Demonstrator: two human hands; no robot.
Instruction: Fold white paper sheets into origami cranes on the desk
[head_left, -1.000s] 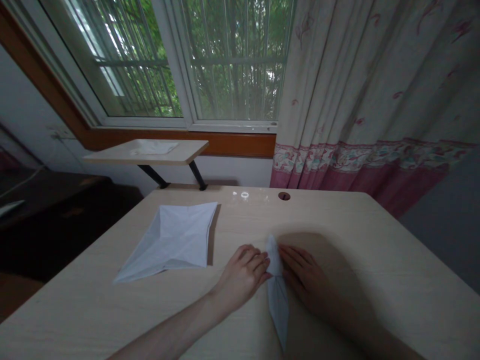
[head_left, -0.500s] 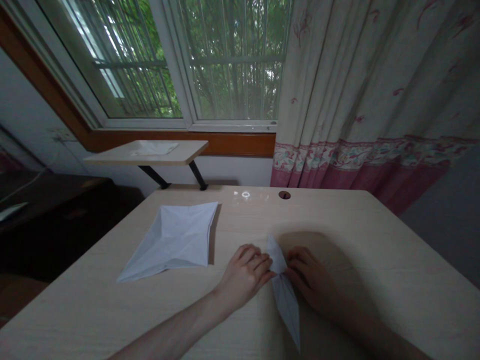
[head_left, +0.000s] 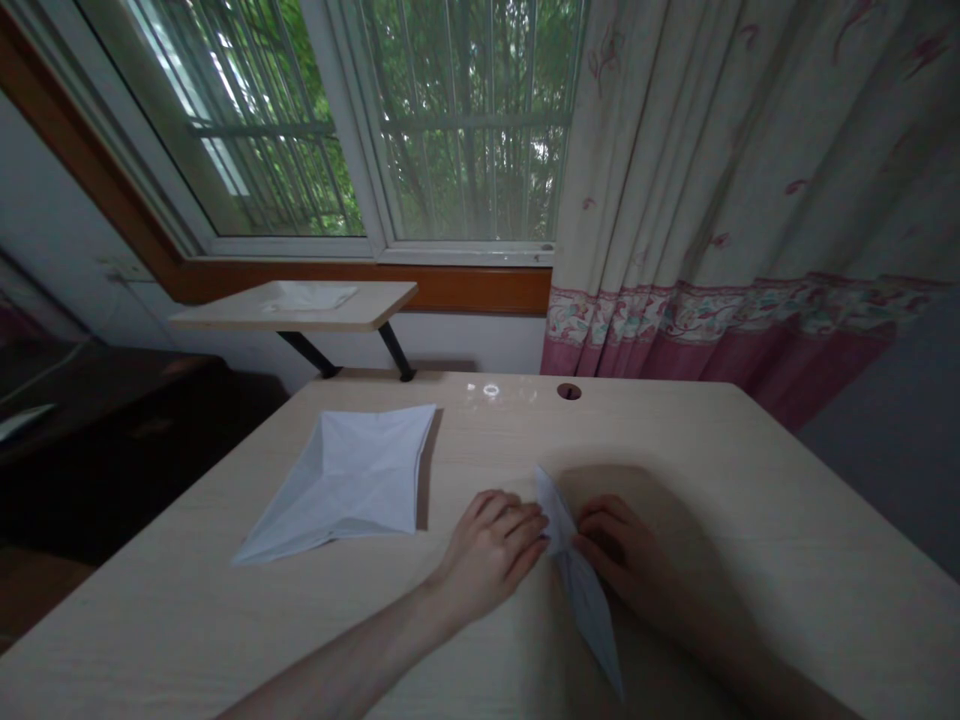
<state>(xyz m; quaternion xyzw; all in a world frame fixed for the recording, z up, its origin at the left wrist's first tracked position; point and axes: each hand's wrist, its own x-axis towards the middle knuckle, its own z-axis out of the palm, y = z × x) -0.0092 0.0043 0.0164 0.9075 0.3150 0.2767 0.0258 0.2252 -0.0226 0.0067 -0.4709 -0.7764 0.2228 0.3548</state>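
Note:
A narrow piece of folded white paper (head_left: pixel 586 598), pointed at both ends, stands out from the table between my hands. My left hand (head_left: pixel 493 545) has its fingers closed on the paper's left edge near the middle. On the opposite edge, my right hand (head_left: pixel 619 550) pinches the paper between thumb and curled fingers. The fingertips partly cover the paper's middle. Further left, a larger folded white paper (head_left: pixel 371 470) lies on the table, with creases and a long point toward the lower left.
The pale wooden table (head_left: pixel 750 480) has a round cable hole (head_left: pixel 569 392) near its back edge. A small raised shelf (head_left: pixel 337 318) on black legs carries crumpled white paper (head_left: pixel 307 297). Behind are a barred window (head_left: pixel 465 130) and a floral curtain (head_left: pixel 675 200).
The lower point of the folded paper has swung to the right, and the paper has turned slightly. Both hands have barely shifted. The larger folded paper lies as before.

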